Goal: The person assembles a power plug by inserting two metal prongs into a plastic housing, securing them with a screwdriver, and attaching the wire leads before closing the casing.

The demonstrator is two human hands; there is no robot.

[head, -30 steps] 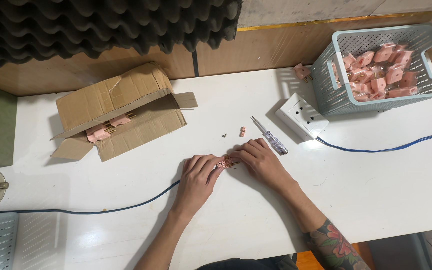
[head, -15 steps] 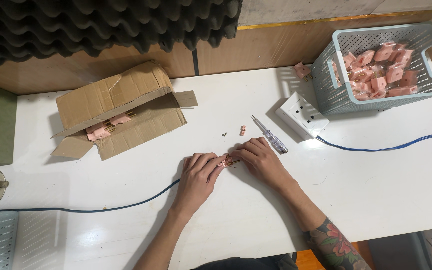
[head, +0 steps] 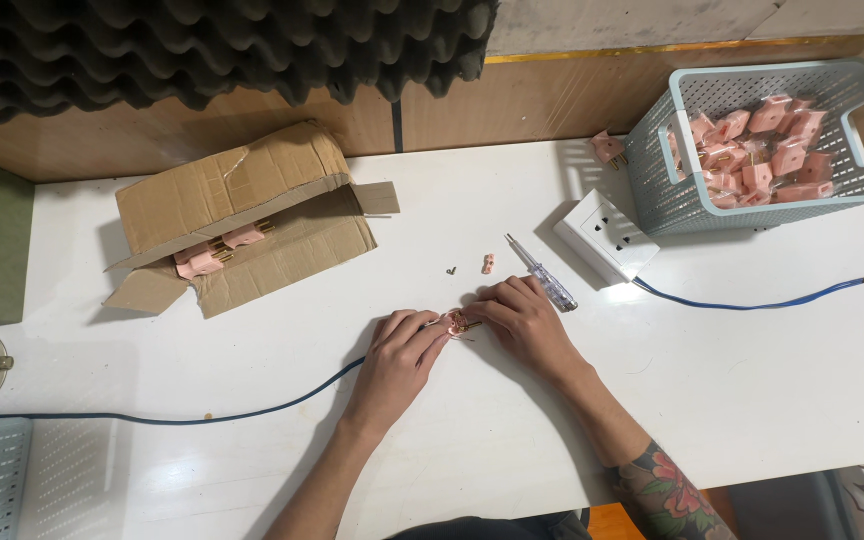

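Both hands meet at the middle of the white table [head: 752, 400], fingertips pinched together on a small pink plug part [head: 462, 322] with brass prongs. The left hand [head: 400, 355] closes on it from the left, and the right hand [head: 527, 325] from the right, so the piece sits just off the tabletop between them. A blue cable [head: 252, 410] runs from under the left hand away to the left edge.

Just beyond the right hand lies a clear-handled screwdriver [head: 544, 275], and near it a small pink piece [head: 488, 263] and a tiny dark screw [head: 451, 269]. Farther back to the right sits a white socket block [head: 607, 235] with its own blue cord [head: 772, 300], beside a pale blue-green plastic basket [head: 652, 180] holding pink plug bodies [head: 752, 165]. One more pink plug [head: 607, 148] lies just left of the basket. At the back left, an open brown cardboard box [head: 222, 200] lies on its side with a few pink plugs in its mouth.
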